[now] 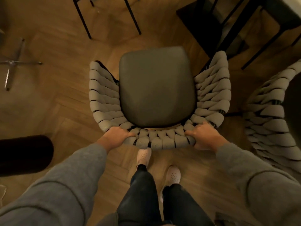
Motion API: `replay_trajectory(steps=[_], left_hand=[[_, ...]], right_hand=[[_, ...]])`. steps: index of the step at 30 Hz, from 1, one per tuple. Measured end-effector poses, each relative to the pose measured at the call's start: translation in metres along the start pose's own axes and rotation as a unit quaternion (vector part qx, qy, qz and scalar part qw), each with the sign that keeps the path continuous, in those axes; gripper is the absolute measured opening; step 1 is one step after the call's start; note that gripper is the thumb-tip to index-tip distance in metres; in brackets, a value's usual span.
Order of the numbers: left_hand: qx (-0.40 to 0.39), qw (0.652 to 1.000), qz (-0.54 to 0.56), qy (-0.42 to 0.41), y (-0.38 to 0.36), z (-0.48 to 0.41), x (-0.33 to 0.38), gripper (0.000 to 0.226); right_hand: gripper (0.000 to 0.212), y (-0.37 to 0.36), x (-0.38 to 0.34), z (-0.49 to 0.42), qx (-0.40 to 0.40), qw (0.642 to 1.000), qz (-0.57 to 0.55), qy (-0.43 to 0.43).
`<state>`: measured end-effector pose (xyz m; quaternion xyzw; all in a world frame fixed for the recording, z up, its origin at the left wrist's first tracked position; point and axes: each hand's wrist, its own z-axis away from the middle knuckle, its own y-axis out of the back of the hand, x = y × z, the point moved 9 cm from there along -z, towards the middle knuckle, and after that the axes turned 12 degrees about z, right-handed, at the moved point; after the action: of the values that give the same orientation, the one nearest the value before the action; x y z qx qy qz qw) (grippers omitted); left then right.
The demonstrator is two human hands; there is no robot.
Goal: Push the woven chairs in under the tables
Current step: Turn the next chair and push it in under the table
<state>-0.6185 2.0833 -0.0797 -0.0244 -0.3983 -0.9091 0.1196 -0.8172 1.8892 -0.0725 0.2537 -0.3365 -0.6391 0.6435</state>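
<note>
A woven chair (104, 95) with thick grey cord wrapped round its curved back and a dark grey seat cushion stands right in front of me on the wooden floor. My left hand (116, 135) grips the top of the back rim at its left. My right hand (202, 136) grips the same rim at its right, fingers curled over the cord. A second woven chair (267, 128) stands close on the right, partly cut off. A table's edge (291, 7) shows at the top right, with black legs (260, 46) below it.
Thin black furniture legs (83, 18) stand at the top centre. A chrome star base (14, 62) lies on the floor at the left. A dark rounded object (24, 154) sits at the lower left. My feet in pale shoes (172, 175) are just behind the chair.
</note>
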Motion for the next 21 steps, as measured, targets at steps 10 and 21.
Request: replay_trajectory(steps=[10, 21], left_hand=[[-0.044, 0.985, -0.130, -0.101, 0.082, -0.072, -0.065, 0.058], [-0.012, 0.963, -0.190, -0.193, 0.203, -0.198, -0.075, 0.055]], right_hand=[[0.047, 0.018, 0.002, -0.025, 0.014, 0.988, -0.106, -0.111], [0.044, 0.031, 0.086, -0.054, 0.027, 0.959, -0.201, -0.197]])
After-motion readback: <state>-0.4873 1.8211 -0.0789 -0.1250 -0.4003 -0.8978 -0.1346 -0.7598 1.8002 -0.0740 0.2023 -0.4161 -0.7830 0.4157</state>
